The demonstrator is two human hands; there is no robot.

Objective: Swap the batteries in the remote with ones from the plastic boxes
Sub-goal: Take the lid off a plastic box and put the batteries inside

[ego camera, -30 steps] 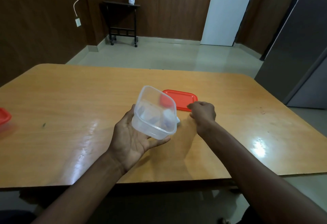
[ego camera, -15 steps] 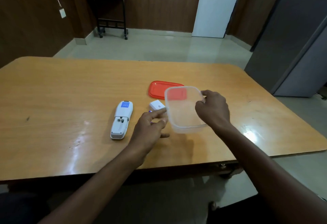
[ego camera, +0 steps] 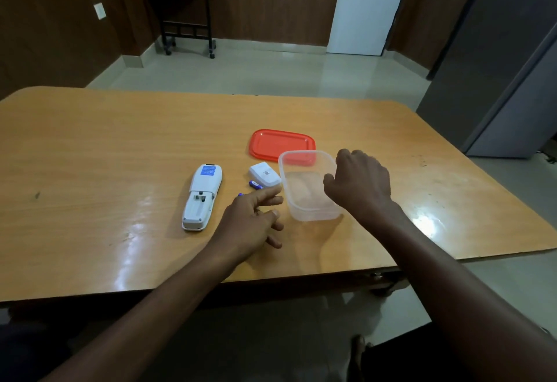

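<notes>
The left hand [ego camera: 256, 220] reaches in from the lower left of the frame, palm down over the tan wooden bench [ego camera: 90, 170], its fingers loosely spread; the grip is wide and holds nothing. The index finger stretches toward the centre, its tip just beside a small blue-and-white battery [ego camera: 255, 184]. A second blue speck peeks out at the knuckles; too small to tell what it is.

The right hand [ego camera: 358, 185] comes in from the lower right, fingers curled over the near right rim of the clear rectangular plastic box [ego camera: 301, 188], holding it. The box stands upright on the bench at frame centre and looks empty.

The white remote control [ego camera: 201, 197] lies face down left of centre, its battery compartment uncovered. The small white battery cover [ego camera: 265, 174] lies between the remote and the box, touching or nearly touching the box wall. The flat red plastic lid [ego camera: 281, 143] lies just beyond, its near edge seen through the box.

Compared with half a second ago, the box has come down from mid-air onto the bench, the right hand's hold has shifted from its far side to the near rim, and the left hand has spread wider while staying in the same spot.
</notes>
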